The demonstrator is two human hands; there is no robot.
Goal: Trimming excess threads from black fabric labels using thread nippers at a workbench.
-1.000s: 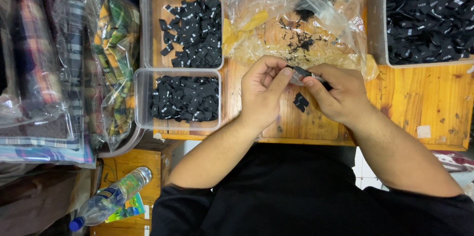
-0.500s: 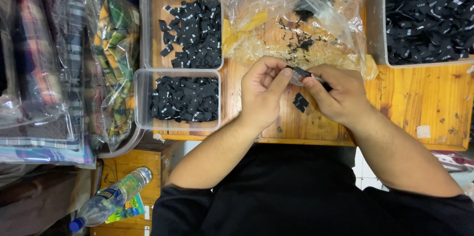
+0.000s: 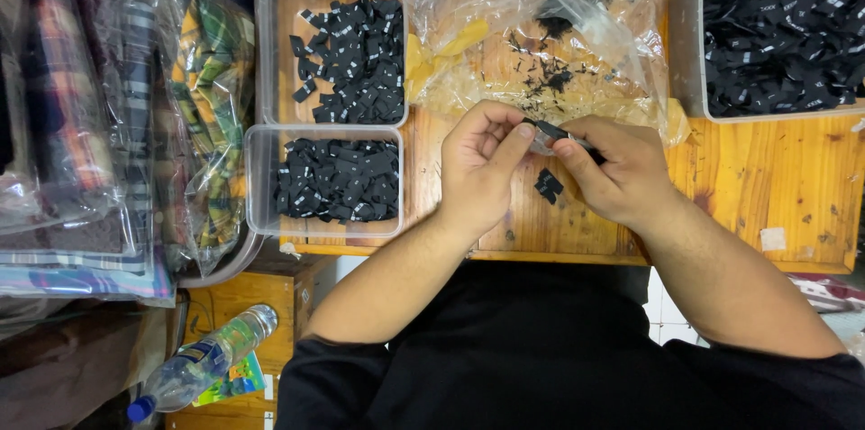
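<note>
Two bare hands meet over the middle of the orange-stained wooden worktop [image 3: 766,178], working on one small black woven fabric label [image 3: 551,131]. The left hand [image 3: 482,169] has its thumb and forefinger pinched on one end of that label, and the right hand [image 3: 617,169] pinches the other end, so the piece is stretched between them just above the wood; it looks held this way to keep it flat and close under the eyes. Something pale and shiny shows beside the label at the right hand's fingertips, but it is too small to tell what it is. A second small black label piece [image 3: 547,185] lies loose on the worktop directly beneath the hands.

Just beside the left hand stands a clear rectangular plastic tub of black labels [image 3: 338,180], with a second clear tub of black labels [image 3: 347,56] behind it, both within easy reach. A larger clear bin heaped with black labels [image 3: 779,29] sits well to the right. Behind the hands lies a crumpled clear plastic bag holding black scraps [image 3: 541,52]. Off the worktop's left edge are bagged plaid fabrics [image 3: 212,106], and lower down lies a clear plastic bottle with a blue cap [image 3: 198,362].
</note>
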